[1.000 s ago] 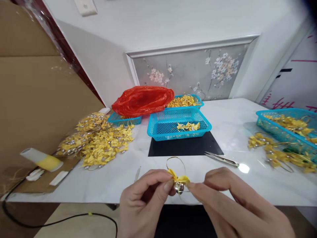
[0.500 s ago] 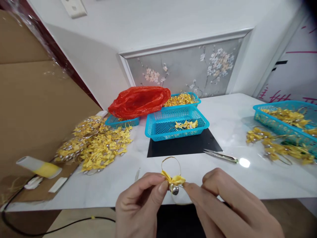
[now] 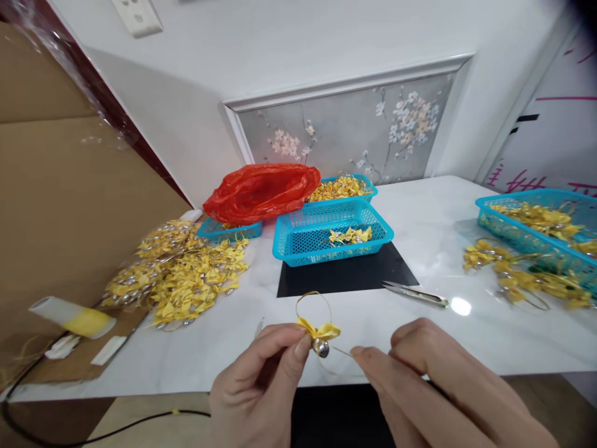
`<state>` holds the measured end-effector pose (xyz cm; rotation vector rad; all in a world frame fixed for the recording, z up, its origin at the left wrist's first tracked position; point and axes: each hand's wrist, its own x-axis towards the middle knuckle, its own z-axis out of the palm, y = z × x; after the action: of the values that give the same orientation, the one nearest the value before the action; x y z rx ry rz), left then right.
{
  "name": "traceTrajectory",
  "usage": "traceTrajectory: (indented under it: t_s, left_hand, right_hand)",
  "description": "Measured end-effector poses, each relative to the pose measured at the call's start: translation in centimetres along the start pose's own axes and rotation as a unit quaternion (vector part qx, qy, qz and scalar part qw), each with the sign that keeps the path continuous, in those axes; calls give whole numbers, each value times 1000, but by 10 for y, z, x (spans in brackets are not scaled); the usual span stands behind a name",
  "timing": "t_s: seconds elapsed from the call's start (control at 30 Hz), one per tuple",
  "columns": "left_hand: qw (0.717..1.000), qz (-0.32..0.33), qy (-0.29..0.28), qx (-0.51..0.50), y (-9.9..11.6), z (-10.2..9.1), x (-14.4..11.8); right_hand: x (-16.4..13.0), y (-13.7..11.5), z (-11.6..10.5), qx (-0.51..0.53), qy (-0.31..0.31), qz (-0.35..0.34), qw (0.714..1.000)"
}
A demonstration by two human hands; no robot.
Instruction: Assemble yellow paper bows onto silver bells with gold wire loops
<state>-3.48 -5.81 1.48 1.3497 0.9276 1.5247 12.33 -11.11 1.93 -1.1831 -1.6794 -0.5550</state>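
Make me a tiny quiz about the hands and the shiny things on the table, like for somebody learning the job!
1. Pick one: what colour is the bow that the left hand pinches?
A. red
B. yellow
C. blue

2. Fill in: most of the snips lies on the white ____.

3. True or false: the right hand is holding the snips.

Key:
1. B, yellow.
2. Table.
3. False; it pinches a thin needle-like piece.
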Motion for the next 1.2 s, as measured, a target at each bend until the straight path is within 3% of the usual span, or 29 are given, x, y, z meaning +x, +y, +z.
traceTrajectory:
  t_s: [0.13,0.33,0.57,0.87,1.2]
  left_hand:
    - [998,29,-1,50,-2,-1,-1]
    - [995,50,-9,86,-2,-3,-3]
    - [991,67,-18,113,1,-2,-5]
    - [970,154,-18,187,3,-3,-8]
    - [974,158,-79,143,-2,-4,-7]
  right_hand:
    - [0,0,5,26,-12,9,1000]
    - [-1,-1,15,80,26,32,996]
    - [3,3,6,89,-42,7,995]
    - [5,3,7,84,-21,8,996]
    - [-5,2,12,115,-36,22,992]
